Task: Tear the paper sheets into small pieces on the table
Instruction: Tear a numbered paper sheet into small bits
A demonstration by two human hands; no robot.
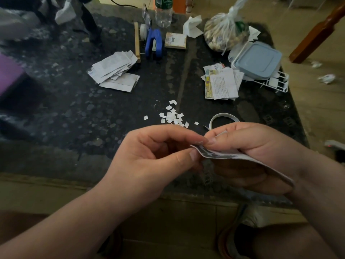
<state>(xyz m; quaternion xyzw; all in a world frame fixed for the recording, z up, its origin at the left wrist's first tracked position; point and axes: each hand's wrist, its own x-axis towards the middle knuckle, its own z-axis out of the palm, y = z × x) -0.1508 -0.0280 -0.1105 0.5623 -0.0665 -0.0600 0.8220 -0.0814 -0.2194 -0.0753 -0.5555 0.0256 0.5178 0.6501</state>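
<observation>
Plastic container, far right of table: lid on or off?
On. The blue lid sits flat over the container, covering its whole top, atop the wire rack.

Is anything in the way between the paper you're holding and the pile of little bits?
Nothing visible. The left hand and right hand pinch the paper strip, and only bare table lies before the small pieces.
</observation>
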